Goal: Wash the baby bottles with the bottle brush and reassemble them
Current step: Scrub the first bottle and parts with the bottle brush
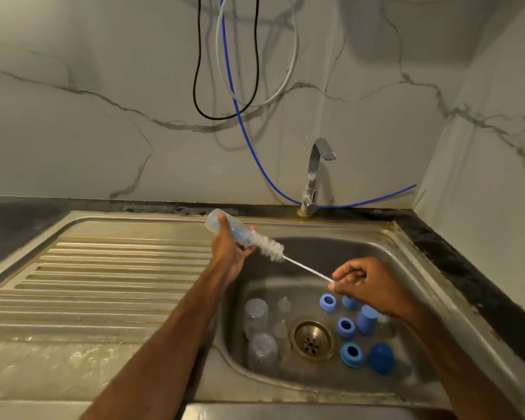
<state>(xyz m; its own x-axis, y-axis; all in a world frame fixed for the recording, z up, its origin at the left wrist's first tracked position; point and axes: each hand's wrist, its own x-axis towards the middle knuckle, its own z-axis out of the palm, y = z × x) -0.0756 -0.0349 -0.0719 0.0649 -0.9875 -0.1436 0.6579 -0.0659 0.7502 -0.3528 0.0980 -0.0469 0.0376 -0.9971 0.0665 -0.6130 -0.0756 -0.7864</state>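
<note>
My left hand [228, 253] grips a clear baby bottle [217, 221], held tilted above the sink's left rim with its mouth toward the basin. A white bottle brush [269, 248] sticks out of the mouth, its bristles partly inside. My right hand [365, 283] pinches the end of the brush's thin handle over the basin. On the basin floor two clear bottles [256, 313] and clear teats [284, 306] lie left of the drain. Blue collar rings [328, 302] and blue caps [367, 319] lie to its right.
The steel sink [437, 298] has a ribbed draining board [103, 277] on the left and a drain [311, 339] in the middle. A tap [314, 174] stands behind the basin, with no water running. Black, white and blue hoses [234, 95] hang on the marble wall.
</note>
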